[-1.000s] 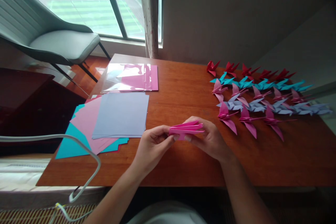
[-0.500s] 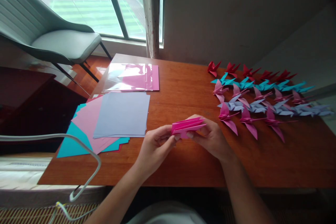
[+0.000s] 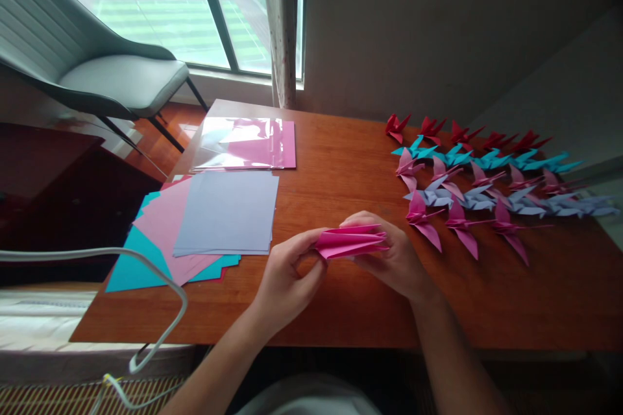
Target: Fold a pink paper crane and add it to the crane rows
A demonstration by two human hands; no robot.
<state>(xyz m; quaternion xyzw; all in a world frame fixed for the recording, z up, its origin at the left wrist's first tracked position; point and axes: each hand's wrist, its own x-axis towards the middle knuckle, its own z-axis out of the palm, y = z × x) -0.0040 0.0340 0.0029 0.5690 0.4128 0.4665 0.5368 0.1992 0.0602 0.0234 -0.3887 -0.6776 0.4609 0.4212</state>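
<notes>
Head view: left grip (image 3: 291, 269) and right grip (image 3: 389, 248) clamp opposite ends of the folded bright-pink paper (image 3: 346, 245) above the brown wooden counter (image 3: 341, 314); light, even pressure should keep its layers aligned.

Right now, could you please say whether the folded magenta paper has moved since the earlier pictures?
Yes: the folded magenta paper has shifted slightly rightward, its right end now nearer the leftmost magenta crane.

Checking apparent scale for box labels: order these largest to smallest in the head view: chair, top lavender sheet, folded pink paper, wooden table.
1. wooden table
2. chair
3. top lavender sheet
4. folded pink paper

By image area only; the chair stands farther off, so true size may differ.
</notes>
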